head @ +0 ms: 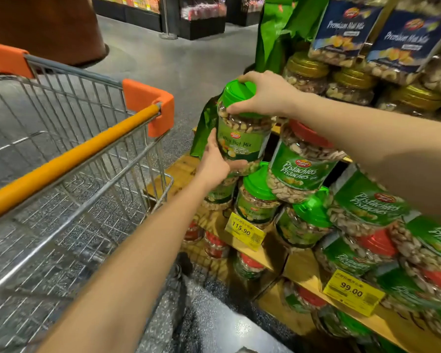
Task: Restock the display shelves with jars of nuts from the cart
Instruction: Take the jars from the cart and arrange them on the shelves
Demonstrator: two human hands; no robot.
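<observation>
A clear jar of Fancy Nut Mix with a green lid and green label is held upright between the cart and the display shelf. My right hand grips its green lid from above. My left hand cups the jar's lower left side and base. The jar sits just above other green-lidded nut mix jars stacked on the wooden shelf. The wire cart with orange corners and a yellow handle stands at left; its basket looks bare.
Pistachio jars with red lids are stacked to the right of the held jar. Gold-lidded jars and Premium Nut Mix bags fill the upper shelf. Yellow price tags hang on the shelf edges. Grey floor stretches beyond.
</observation>
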